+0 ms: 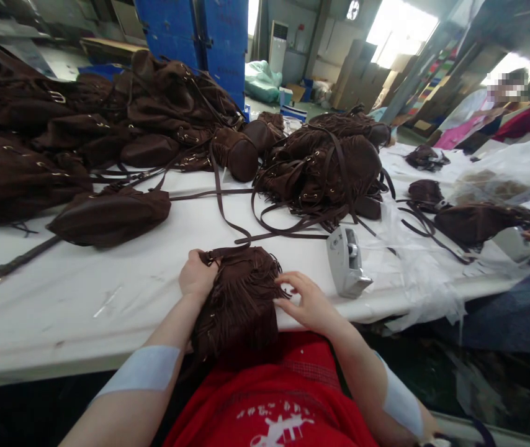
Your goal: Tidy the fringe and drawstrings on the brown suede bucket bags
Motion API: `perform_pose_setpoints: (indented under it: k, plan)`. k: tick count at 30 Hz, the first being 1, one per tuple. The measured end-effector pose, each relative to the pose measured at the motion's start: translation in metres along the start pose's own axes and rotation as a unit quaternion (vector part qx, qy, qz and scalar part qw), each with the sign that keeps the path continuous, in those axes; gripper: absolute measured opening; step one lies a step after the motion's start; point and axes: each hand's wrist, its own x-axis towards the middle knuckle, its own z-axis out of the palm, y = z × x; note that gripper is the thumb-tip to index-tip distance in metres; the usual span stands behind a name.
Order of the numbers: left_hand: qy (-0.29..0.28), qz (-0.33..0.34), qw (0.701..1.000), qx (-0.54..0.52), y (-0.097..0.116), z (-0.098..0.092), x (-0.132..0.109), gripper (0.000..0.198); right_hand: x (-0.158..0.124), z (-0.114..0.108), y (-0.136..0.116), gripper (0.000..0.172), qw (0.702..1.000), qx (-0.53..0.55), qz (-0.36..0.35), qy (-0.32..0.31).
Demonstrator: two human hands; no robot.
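Bag (241, 304) is right in front of me, drooping over the table's (139, 279) near edge. My left hand (198, 274) is pinching its top at ten o'clock; right hand (306, 303) is loosely spread by the fringe (270, 266) at three. Tape dispenser's (345, 264) at two.

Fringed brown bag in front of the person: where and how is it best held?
Probably by its far left corner, from the left, where the left hand grips: the fringed bag offers a folded edge there. Its right side, by the right hand, has loose strands that would likely give way.
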Motion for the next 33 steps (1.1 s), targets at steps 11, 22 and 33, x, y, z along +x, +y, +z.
perform_pose_setpoints:
  k: [11,22,33]
  plan:
    - [-0.018,0.023,1.000,-0.003,0.000,-0.002,-0.004,0.045,0.027,0.069,-0.014,0.015,0.973,-0.226,0.038,-0.031]
    - [-0.035,0.065,0.997,-0.006,0.001,0.003,-0.005,0.043,-0.055,-0.043,0.001,0.027,0.930,0.112,-0.018,-0.349]
    - [-0.027,0.051,0.998,-0.010,0.002,0.002,-0.004,0.040,-0.045,-0.001,0.037,0.052,0.902,0.283,0.296,-0.135]
